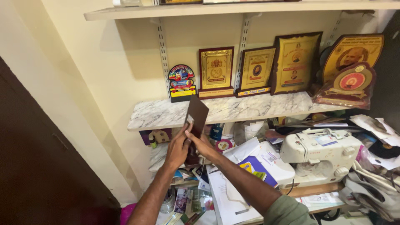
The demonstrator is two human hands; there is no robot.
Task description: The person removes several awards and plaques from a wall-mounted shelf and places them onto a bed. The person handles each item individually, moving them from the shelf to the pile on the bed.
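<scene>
A flat dark brown board (196, 113), rectangular with a small pale label near its lower edge, stands tilted in front of the marble shelf (233, 109), its upper corner overlapping the shelf's front edge. Both hands grip its lower end. The left hand (178, 149) is closed around the lower left edge, fingers wrapped behind the board and thumb at the front. The right hand (201, 143) is closed on the lower right edge, thumb pressed on the board's face near the label.

On the marble shelf behind the board stand, from left to right, a small multicoloured trophy plaque (181, 82), two gold plaques in dark red frames (216, 71) (256, 71), a larger gold plaque with a shaped frame (295, 62), and two shield-shaped awards wrapped in clear film (351, 68), leaning at the right end. A second shelf (233, 9) runs above on slotted wall rails.

Below the marble shelf, a cluttered surface (310, 189) carries a white sewing machine (318, 151), a white box (266, 160) with a blue and yellow booklet (256, 170) on it, and loose papers and packets. A dark brown door (37, 166) fills the left side
</scene>
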